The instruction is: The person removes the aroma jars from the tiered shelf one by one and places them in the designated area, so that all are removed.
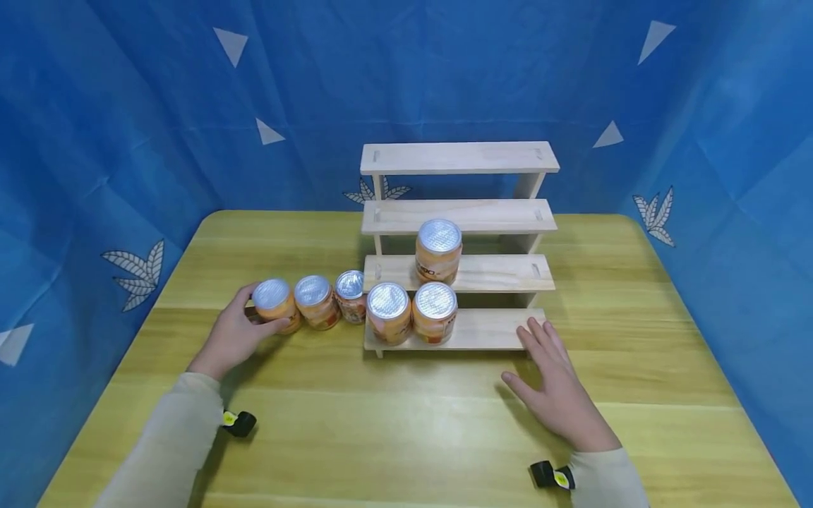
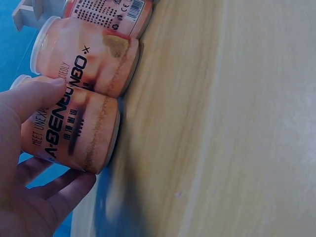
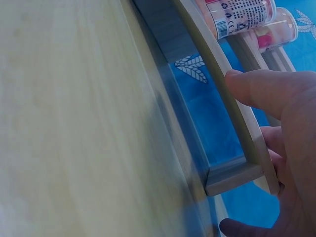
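Head view: left of the rack [image 1: 495, 216], the left hand [image 1: 238, 337] grips the can [image 1: 277, 305] farthest from it. Left wrist: its thumb [image 2: 40, 97] crosses that can's label [image 2: 58, 129]. Right wrist: the right hand [image 3: 297, 143], relaxed and grasping nothing, is at the rack's end.

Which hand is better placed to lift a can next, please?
Probably the left hand: it grips the leftmost can. The right hand holds no can and is near the lowest shelf's right end.

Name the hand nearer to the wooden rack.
Right. The right hand is at the right end of the wooden rack's bottom shelf; the left hand is off to the rack's left, gripping the leftmost can.
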`<state>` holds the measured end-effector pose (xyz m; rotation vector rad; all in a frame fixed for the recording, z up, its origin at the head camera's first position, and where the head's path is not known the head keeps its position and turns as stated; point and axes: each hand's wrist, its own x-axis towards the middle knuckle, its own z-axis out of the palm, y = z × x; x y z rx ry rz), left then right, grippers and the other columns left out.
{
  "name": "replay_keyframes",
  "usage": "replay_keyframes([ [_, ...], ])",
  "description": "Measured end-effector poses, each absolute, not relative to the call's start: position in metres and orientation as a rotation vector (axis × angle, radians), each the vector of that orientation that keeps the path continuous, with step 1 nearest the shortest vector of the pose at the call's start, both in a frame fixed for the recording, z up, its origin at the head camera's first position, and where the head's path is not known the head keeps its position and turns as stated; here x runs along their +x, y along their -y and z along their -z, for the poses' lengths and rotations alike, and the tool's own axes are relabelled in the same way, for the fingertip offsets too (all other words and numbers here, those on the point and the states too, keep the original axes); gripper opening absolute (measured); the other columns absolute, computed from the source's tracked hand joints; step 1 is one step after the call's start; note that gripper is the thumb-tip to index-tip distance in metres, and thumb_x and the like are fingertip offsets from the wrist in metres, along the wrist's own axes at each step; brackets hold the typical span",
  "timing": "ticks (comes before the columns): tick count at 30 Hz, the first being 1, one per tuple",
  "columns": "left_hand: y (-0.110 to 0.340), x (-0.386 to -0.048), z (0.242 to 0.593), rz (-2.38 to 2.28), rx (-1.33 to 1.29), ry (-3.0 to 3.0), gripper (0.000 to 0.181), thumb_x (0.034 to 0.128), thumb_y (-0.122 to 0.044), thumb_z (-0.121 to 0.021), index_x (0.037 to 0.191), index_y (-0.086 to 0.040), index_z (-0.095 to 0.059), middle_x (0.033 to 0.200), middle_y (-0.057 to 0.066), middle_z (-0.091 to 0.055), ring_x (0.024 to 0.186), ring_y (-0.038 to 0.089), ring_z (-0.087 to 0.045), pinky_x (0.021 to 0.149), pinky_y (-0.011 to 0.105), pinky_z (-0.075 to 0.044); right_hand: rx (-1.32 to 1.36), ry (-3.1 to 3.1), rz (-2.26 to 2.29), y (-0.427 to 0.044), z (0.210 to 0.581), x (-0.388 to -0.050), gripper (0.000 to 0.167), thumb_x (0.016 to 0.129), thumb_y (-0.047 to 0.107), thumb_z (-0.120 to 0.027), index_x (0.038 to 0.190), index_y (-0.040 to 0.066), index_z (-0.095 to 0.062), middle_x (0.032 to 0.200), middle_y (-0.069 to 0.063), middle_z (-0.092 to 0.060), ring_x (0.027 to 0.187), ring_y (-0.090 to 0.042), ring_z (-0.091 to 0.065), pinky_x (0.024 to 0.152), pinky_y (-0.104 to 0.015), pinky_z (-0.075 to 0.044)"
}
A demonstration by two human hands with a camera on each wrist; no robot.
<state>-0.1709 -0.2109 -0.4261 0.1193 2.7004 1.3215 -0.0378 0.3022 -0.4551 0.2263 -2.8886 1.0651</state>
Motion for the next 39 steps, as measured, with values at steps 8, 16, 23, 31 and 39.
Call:
replay_keyframes([
  [8,0.211,-0.173,0.431,-1.335,0.152,-2.696,0.094,0.0874,-0.041,-0.08,0.156,-0.005,-0.026,0.143,0.023,-0.045,0.124,0.039,-0.053,0.08,0.017,-0.049,0.218,2.88,-1.072,-0.3,0.453,-0.036,0.081,0.095,0.041,-0.07,0.159,0.011,-0.031,0.168,-0.008,-0.012,0.154,-0.036,0.0,0.115,-0.069,-0.014],
  [16,0.21,-0.174,0.414,-1.319,0.28,-2.633,0.102,0.092,-0.032,-0.076,0.161,-0.005,-0.007,0.155,0.028,-0.027,0.139,0.047,-0.037,0.107,0.055,-0.04,0.212,2.887,-1.062,-0.301,0.451,-0.037,0.082,0.095,0.041,-0.07,0.159,0.01,-0.03,0.169,-0.007,-0.011,0.154,-0.036,0.0,0.116,-0.068,-0.013],
  [23,0.192,-0.165,0.387,-1.298,0.363,-2.83,0.077,0.0998,-0.031,-0.064,0.16,-0.01,-0.021,0.162,0.02,-0.023,0.148,0.045,-0.017,0.109,0.071,-0.023,0.202,2.899,-1.071,-0.302,0.452,-0.037,0.083,0.096,0.044,-0.068,0.16,0.013,-0.028,0.169,-0.004,-0.01,0.154,-0.035,0.002,0.114,-0.071,-0.014],
  [31,0.136,-0.159,0.353,-1.31,0.568,-2.89,0.054,0.1012,-0.028,-0.062,0.15,-0.015,-0.044,0.15,0.01,-0.046,0.139,0.034,-0.039,0.108,0.06,-0.033,0.202,2.891,-1.068,-0.302,0.454,-0.038,0.082,0.095,0.044,-0.069,0.16,0.014,-0.028,0.169,-0.003,-0.01,0.154,-0.035,0.001,0.113,-0.072,-0.014],
  [39,0.071,-0.166,0.331,-1.202,0.803,-2.763,0.06,0.0989,-0.033,-0.066,0.151,-0.016,-0.043,0.146,0.004,-0.05,0.134,0.024,-0.047,0.108,0.053,-0.04,0.213,2.868,-1.075,-0.303,0.454,-0.036,0.082,0.095,0.041,-0.07,0.16,0.013,-0.03,0.169,-0.004,-0.012,0.154,-0.036,0.0,0.112,-0.072,-0.015],
])
